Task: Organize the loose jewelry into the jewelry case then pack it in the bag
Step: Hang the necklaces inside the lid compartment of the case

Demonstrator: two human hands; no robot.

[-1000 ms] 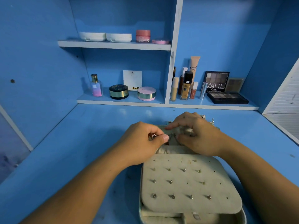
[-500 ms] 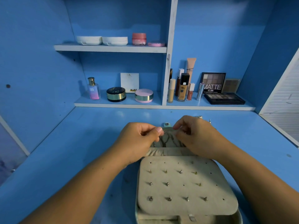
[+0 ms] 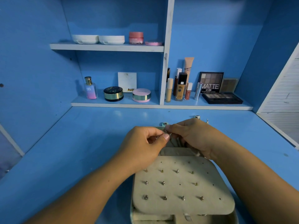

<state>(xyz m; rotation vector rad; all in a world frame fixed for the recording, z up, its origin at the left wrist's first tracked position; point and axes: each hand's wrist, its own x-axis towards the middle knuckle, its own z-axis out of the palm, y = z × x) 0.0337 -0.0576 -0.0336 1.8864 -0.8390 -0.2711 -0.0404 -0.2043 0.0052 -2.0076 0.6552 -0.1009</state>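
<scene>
Bench (image 3: 80,151) of blue board carried the open jewelry case (image 3: 132,215) near its front edge, with the studded earring panel (image 3: 171,191) lying toward the person and the lid (image 3: 171,143) flat beyond it. Both hands met over that lid: the left hand (image 3: 142,147) pinched a fine chain (image 3: 166,131) between thumb and curled fingers, and the right hand (image 3: 192,136) pinched the same chain just beside it. The step looked like hanging the chain in the lid. It would pay to hold it lightly taut between the two pinches and seat it on its fastening, hidden under the fingers, before letting go. The slack could then go into the pocket (image 3: 178,151) below so it would not knot. A few loose pieces (image 3: 197,117) lay on the bench behind the right hand.
</scene>
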